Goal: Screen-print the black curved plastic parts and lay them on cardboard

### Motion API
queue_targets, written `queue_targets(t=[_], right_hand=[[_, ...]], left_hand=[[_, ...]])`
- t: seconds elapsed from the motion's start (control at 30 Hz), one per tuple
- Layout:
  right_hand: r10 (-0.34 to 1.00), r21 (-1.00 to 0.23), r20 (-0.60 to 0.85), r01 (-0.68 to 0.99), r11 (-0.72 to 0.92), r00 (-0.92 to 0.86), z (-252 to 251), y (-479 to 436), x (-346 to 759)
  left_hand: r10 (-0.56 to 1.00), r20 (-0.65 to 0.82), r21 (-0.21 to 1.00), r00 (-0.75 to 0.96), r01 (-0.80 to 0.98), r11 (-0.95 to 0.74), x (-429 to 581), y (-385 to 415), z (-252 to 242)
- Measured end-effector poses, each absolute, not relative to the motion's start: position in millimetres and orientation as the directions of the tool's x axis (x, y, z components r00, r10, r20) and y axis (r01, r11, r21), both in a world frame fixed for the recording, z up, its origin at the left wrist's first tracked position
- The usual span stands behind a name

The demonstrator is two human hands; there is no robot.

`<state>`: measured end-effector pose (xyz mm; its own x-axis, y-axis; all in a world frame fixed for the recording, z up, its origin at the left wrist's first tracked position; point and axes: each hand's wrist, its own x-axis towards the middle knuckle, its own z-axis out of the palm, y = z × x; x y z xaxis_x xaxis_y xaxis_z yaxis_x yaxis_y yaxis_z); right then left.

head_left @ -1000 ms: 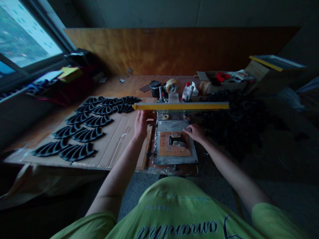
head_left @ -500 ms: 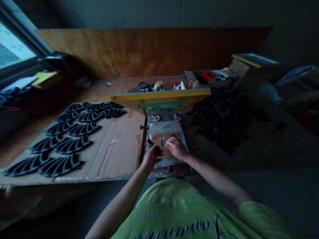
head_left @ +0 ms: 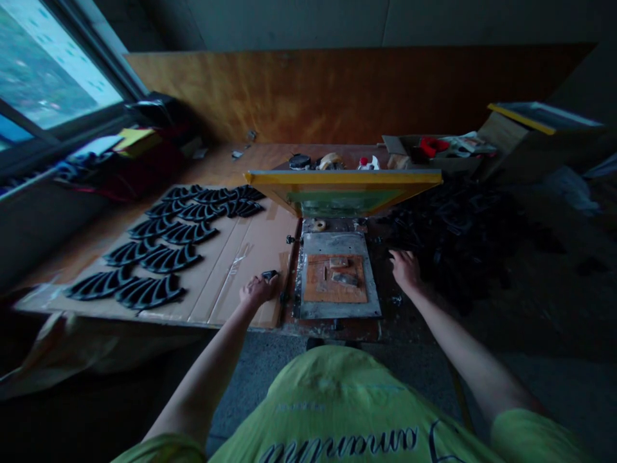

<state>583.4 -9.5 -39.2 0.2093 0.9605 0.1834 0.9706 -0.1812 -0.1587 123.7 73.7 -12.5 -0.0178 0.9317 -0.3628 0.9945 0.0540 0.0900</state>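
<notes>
Over the cardboard sheet (head_left: 222, 283), my left hand (head_left: 258, 290) is closed on a small black piece (head_left: 269, 274). My right hand (head_left: 405, 270) is beside the dark pile (head_left: 448, 225), with its fingers apart and nothing visible in them. Between my hands lies a metal plate (head_left: 337, 310) bearing a brown board (head_left: 315, 292) with small blocks (head_left: 345, 279) on it. A yellow-edged screen frame (head_left: 344, 177) stands tilted up behind the plate. Rows of black ribbed, fan-shaped pieces (head_left: 171, 257) lie on the cardboard to the left.
A tape roll (head_left: 317, 225) sits at the plate's far end. Behind the frame are a black lid (head_left: 299, 161) and a red-capped bottle (head_left: 363, 163). An open box (head_left: 463, 157) stands at the back right. Small clamp knobs stick out beside the plate.
My hands have moved apart from over the brown board, the left one to the cardboard with a black piece, the right one towards the dark pile. The view has shifted left.
</notes>
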Motion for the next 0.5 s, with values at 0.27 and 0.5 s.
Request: queue_targets(t=[0.27,0.5], right_hand=[[0.883,-0.244,0.284,0.863,0.443,-0.373,-16.2,19.2,445.7],[0.889,-0.192,0.279,0.886,0.422,-0.363,-4.3,9.3,453.1]], left_hand=[[0.979,0.199,0.954,0.037,0.223,-0.203,199.4,137.9,124.0],[0.985,0.159,0.986,0.073,-0.056,-0.155,205.6,87.2,146.3]])
